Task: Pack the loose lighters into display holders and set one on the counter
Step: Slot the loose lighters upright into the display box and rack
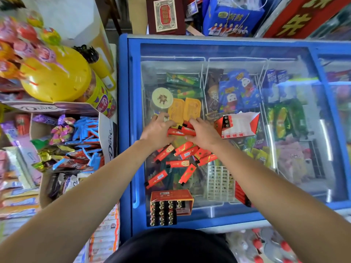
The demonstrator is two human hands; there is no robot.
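Note:
Several loose red lighters (181, 158) lie scattered on the glass lid of a blue chest freezer (125, 114). My left hand (158, 130) and my right hand (204, 132) meet above the pile, and together they hold a small bunch of red lighters (180, 131) between their fingers. A red and white display holder (238, 125) lies to the right of my right hand with a few lighters in its top corner. Near the lid's front edge stands another holder (171, 203), largely filled with lighters. A white plastic grid insert (219, 183) lies beside it.
Ice creams show through the freezer glass. To the left stand an open Dove carton (109, 138) full of wrapped sweets and a yellow lollipop stand (57, 76). Boxes and a blue bag (228, 18) sit behind the freezer. A red strip of lighters (242, 194) lies right of the grid.

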